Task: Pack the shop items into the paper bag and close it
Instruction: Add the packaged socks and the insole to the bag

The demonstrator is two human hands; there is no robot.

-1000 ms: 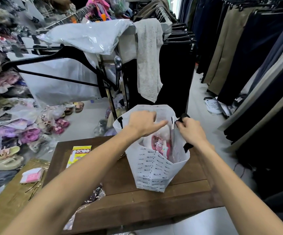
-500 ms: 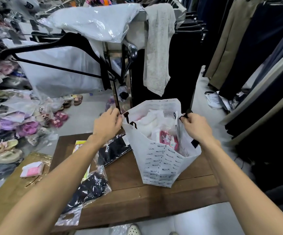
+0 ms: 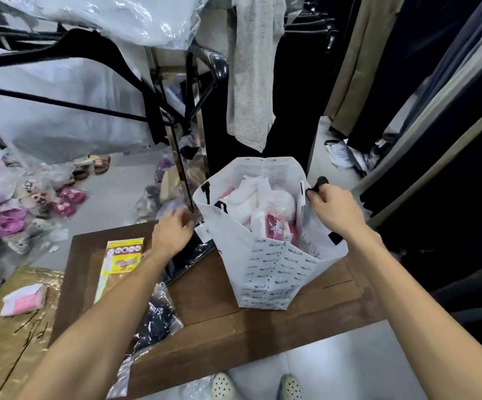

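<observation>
A white paper bag (image 3: pixel 271 272) with small black print stands open on the wooden table (image 3: pixel 262 327). Inside it lie white wrapped items (image 3: pixel 260 200) and a pink packet (image 3: pixel 280 229). My right hand (image 3: pixel 335 212) grips the bag's right rim and its black handle. My left hand (image 3: pixel 172 229) is just left of the bag, its blurred fingers curled onto the far end of a black garment in a clear packet (image 3: pixel 187 256).
A second black packet (image 3: pixel 156 319) and a yellow packet (image 3: pixel 122 255) lie on the table's left part. A pink-and-white pack (image 3: pixel 24 298) rests on a gold surface at left. A clothes rack (image 3: pixel 193 116) stands behind, dark trousers (image 3: pixel 436 111) hang at right, and bagged slippers (image 3: pixel 32 203) cover the floor.
My left hand came out of the bag's mouth and moved left and down onto the black packet beside it. My right hand kept hold of the bag's right handle.
</observation>
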